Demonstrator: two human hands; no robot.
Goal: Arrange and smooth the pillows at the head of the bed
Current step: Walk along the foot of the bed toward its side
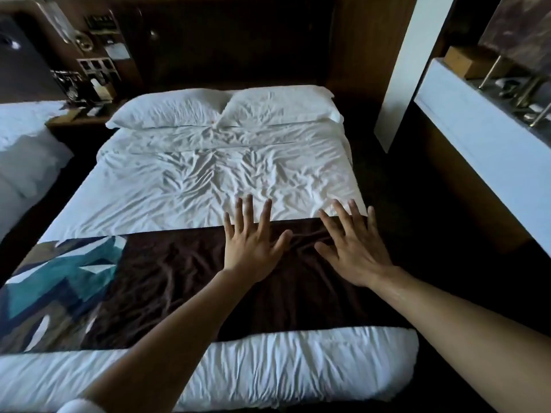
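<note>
Two pillows (223, 107) at headboard (238, 46), far from it; left hand (253, 242), right hand (354, 248) spread flat, apparently smoothing runner (179, 278).

No text, label, brand or number can be read anywhere in this view.

Dark wood headboard wall (238, 40); cluttered nightstand (86, 114) left; second bed (26, 144) far left; white counter (477, 114) right.

Open duvet (208, 174) btwn hands & pillows (226, 107), nightstand clutter (89, 81) left of them
</note>
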